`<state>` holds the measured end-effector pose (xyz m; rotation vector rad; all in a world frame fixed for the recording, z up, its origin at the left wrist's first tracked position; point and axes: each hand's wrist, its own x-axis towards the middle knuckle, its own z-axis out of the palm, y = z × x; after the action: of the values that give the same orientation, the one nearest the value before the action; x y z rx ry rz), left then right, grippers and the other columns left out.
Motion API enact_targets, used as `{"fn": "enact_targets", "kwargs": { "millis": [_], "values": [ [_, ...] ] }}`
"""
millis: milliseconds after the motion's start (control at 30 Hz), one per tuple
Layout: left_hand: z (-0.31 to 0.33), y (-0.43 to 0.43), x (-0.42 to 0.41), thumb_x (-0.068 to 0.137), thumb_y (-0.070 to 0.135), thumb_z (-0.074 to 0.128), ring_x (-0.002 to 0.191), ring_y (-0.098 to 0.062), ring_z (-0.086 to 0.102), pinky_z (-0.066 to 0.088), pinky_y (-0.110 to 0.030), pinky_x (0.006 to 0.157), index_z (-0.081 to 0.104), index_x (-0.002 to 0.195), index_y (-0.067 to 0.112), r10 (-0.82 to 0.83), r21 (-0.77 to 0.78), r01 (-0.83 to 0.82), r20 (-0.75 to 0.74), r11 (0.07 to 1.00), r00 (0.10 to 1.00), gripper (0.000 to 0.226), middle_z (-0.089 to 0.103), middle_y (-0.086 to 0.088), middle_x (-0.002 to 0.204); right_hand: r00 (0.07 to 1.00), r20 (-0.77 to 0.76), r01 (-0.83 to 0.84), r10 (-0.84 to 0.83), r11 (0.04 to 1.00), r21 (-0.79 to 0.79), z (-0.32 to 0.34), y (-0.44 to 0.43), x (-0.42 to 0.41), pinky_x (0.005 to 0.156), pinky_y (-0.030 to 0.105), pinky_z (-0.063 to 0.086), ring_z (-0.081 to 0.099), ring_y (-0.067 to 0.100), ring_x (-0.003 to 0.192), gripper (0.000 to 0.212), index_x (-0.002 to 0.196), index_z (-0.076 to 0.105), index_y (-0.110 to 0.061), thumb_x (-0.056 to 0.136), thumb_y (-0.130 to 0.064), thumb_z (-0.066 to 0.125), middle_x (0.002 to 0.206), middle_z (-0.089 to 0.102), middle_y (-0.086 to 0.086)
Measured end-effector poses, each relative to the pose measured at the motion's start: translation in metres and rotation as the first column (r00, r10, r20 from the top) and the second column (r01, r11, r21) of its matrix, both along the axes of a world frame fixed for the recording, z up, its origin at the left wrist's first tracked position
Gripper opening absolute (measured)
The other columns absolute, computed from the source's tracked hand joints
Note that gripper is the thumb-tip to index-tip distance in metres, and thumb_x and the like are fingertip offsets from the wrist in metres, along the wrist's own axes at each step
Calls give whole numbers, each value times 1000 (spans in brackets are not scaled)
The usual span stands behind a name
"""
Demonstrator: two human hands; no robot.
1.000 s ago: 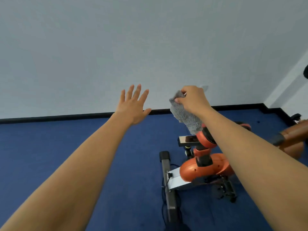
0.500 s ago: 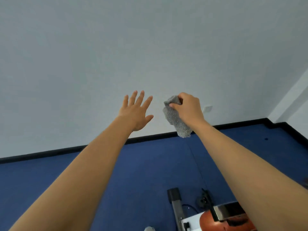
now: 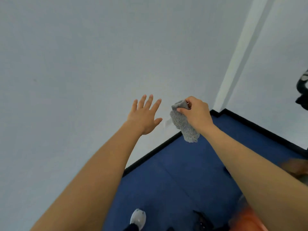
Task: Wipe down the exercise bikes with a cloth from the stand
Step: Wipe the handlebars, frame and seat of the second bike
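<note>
My right hand (image 3: 197, 112) is stretched out in front of me, pinching a fluffy grey cloth (image 3: 183, 124) that hangs down from its fingers. My left hand (image 3: 144, 115) is held up beside it, a little to the left, fingers spread and holding nothing. Only a blurred orange part of an exercise bike (image 3: 246, 219) shows at the bottom right, partly behind my right forearm. A second brownish-orange blurred shape (image 3: 296, 167) sits at the right edge. Neither hand touches a bike.
A pale wall fills most of the view, meeting blue carpet (image 3: 175, 177) at a black skirting board (image 3: 150, 155). The room corner (image 3: 216, 110) lies just beyond my right hand. My grey shoe (image 3: 138, 218) shows at the bottom. A dark object (image 3: 302, 90) hangs at the right edge.
The view has swung to the right and tilted, so the bike has slid out to the bottom right corner. Both arms stay raised; my right hand keeps the cloth.
</note>
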<state>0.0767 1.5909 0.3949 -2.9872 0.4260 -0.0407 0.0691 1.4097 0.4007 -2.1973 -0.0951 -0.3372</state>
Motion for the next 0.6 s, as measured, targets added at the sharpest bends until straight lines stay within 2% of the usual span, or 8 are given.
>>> {"fn": "enact_targets", "kwargs": {
  "millis": [233, 367, 600],
  "values": [
    [8, -48, 150, 96, 51, 25, 141, -26, -16, -6, -46, 114, -14, 146, 27, -334, -12, 334, 16, 942, 942, 67, -16, -5, 155, 925, 12, 378, -381, 921, 98, 9, -34, 94, 58, 16, 38, 55, 14, 80, 17, 95, 61, -10, 84, -22, 66, 89, 60, 0],
    [14, -98, 208, 96, 51, 25, 141, -28, -16, -7, -48, 113, -14, 145, 28, -491, 0, 491, 19, 871, 871, 67, -14, -6, 156, 832, 16, 552, -555, 829, 93, 13, -63, 113, 55, 8, 36, 52, 7, 72, 15, 93, 60, -11, 85, -22, 65, 82, 57, -5],
    [-3, -202, 255, 96, 49, 27, 142, -27, -13, -5, -48, 114, -11, 146, 27, -727, -49, 727, 16, 685, 686, 67, -12, -6, 156, 622, -4, 783, -783, 622, 11, 0, -137, 122, 63, 19, 37, 52, 14, 78, 19, 98, 61, -7, 84, -21, 66, 86, 57, 0]
  ]
}}
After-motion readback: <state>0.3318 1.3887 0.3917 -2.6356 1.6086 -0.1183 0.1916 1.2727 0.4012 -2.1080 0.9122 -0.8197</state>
